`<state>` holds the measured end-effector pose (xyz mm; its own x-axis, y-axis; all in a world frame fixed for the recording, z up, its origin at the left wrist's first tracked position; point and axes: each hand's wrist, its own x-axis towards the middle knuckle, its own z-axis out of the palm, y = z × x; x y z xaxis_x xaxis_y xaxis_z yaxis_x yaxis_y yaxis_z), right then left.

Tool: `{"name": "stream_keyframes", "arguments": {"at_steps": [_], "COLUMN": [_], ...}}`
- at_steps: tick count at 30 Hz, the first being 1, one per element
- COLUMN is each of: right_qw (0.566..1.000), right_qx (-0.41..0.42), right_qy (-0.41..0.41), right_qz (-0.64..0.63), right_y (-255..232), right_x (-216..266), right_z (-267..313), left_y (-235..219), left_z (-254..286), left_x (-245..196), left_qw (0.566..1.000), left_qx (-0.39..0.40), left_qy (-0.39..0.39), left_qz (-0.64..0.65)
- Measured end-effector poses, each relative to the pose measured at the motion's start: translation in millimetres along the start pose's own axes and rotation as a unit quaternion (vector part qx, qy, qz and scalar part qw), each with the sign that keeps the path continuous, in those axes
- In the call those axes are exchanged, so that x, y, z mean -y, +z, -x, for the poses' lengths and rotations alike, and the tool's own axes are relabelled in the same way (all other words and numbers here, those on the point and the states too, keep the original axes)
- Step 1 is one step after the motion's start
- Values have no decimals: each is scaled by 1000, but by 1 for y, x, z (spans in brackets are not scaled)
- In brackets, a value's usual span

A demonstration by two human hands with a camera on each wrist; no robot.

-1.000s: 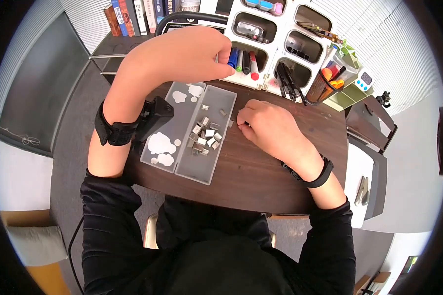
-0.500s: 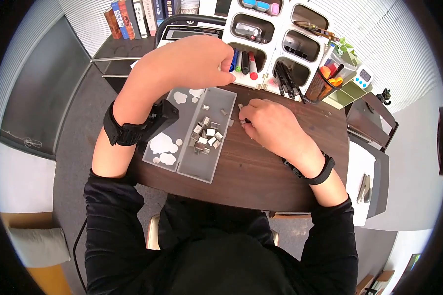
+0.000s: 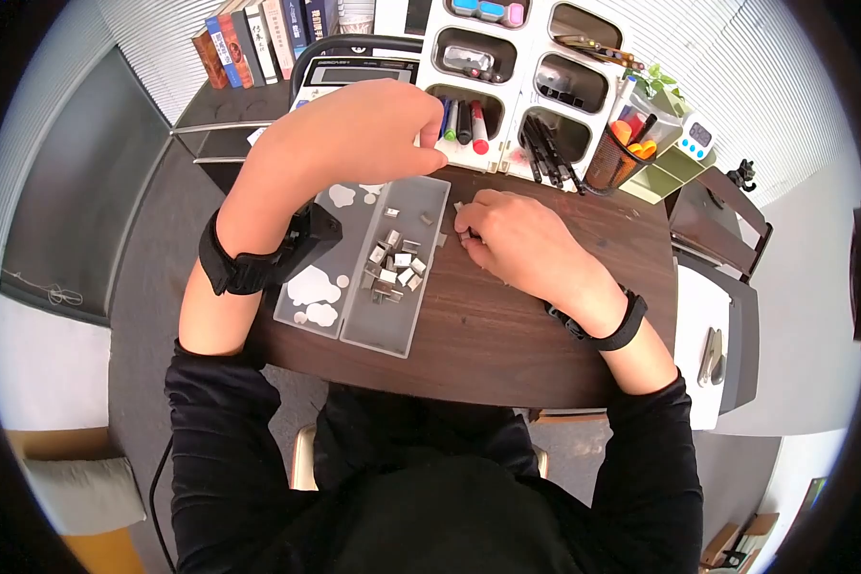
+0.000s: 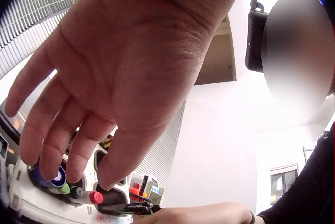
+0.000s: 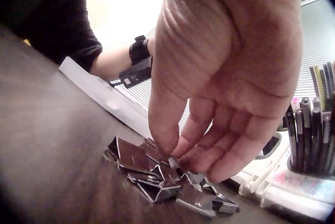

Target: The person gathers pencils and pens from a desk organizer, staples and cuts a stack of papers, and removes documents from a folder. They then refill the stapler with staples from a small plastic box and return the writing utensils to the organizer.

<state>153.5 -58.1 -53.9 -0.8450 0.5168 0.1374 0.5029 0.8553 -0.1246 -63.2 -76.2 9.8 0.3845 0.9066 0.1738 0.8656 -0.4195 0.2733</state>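
My right hand (image 3: 521, 234) is over the table just right of an open translucent plastic box (image 3: 378, 330). In the right wrist view its thumb and fingertips pinch at a small pile of shiny folded metal clips (image 5: 138, 156) on the tabletop. From the head view the hand covers most of that pile. Several more metal clips (image 3: 388, 276) lie scattered in the box's right half. Above the box's far end hangs my left hand (image 3: 368, 129), holding nothing. The left wrist view shows its fingers (image 4: 55, 148) loosely bent and apart, near the markers.
White cloud shapes mark the box's lid (image 3: 330, 258), on the left. Beyond stand a calculator (image 3: 364, 72), a white organizer (image 3: 497, 158) with markers (image 3: 478, 129) and black pens (image 3: 545, 148), and a mesh pen cup (image 3: 612, 163). Books (image 3: 258, 43) stand at the far left.
The left hand has come slightly nearer the body, uncovering more of the calculator. The right hand stays at the pile while its fingers shift a little, and metal bits now show at its fingertips.
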Motion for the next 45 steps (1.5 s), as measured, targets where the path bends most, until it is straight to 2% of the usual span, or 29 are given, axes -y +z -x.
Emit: {"name": "stream_keyframes", "arguments": {"at_steps": [9, 13, 15, 19, 22, 24, 28, 30, 40, 45], "right_qw": [999, 999, 1000, 1000, 997, 982, 988, 997, 997, 998], "right_qx": [-17, -19, 9, -3, -48, -113, -107, -68, -59, -27], "right_qy": [2, -7, -2, -5, -35, -89, -55, -22, -40, -37], "right_qz": [-45, -35, -27, -13, -48, -120, -97, -35, 25, 44], "right_y": [2, 0, -3, -3, -5, -3, -5, -6, 3, -2], "right_x": [-2, -2, 0, 4, 11, 17, 17, 17, 13, 17], "right_z": [-1, -2, -2, -1, -3, -4, -1, 0, 5, 6], "left_y": [-3, -3, -3, -4, -6, -6, -4, -3, -5, -5], "left_z": [1, 2, 2, 2, 2, 2, 1, 1, 3, 2], "left_x": [-1, 1, 1, 0, -1, -1, 0, 0, -3, -3], "left_qw": [1000, 1000, 1000, 999, 1000, 1000, 1000, 999, 1000, 1000], "left_qx": [-8, -18, -20, -21, -14, -11, -13, -16, -15, -16], "left_qy": [0, 19, 23, 27, 22, 19, 27, 29, 12, 15], "left_qz": [6, 4, 3, -4, -5, -6, -7, -7, -1, -1]}}
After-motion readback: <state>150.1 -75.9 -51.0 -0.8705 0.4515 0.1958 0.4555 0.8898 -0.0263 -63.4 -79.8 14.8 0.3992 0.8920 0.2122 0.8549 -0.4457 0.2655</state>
